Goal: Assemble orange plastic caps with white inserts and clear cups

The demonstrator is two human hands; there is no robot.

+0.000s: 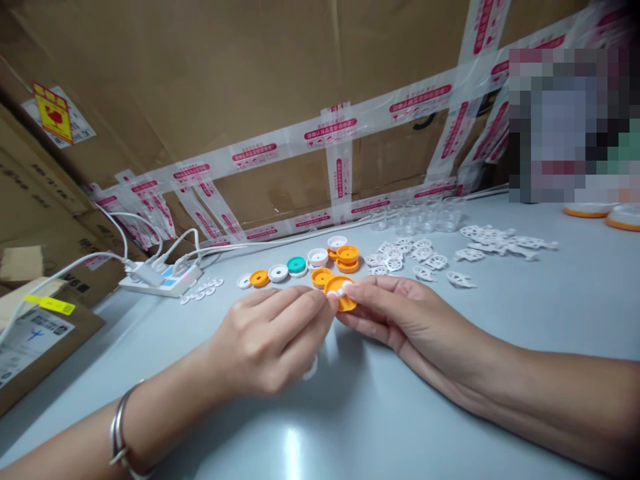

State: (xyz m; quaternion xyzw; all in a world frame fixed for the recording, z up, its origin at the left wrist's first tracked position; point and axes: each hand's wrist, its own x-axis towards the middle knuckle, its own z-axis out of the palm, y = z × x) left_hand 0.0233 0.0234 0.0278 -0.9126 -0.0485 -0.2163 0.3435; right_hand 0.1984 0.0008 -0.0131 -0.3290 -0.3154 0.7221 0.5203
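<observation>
My right hand (395, 310) grips a round, shallow orange plastic cup (346, 305), with the thumb over its rim. Small white toothed parts (342, 291) show inside the cup, near the thumb. My left hand (280, 333), its fingers curled together, pinches the cup's left edge; its fingertips are partly hidden. Beneath the left hand, a white piece (311, 368) lies on the table, mostly covered. Just behind the hands sit an orange round piece (321, 278), a stacked orange pair (347, 259), a white one (317, 258) and a teal one (296, 265).
Several white flat parts (423, 252) and longer white pieces (493, 240) lie to the right. Clear plastic cups (447, 217) stand behind them. A power strip (165, 277) with plugged cables and small white discs (203, 290) are at left. Large cardboard boxes (225, 87) wall the back.
</observation>
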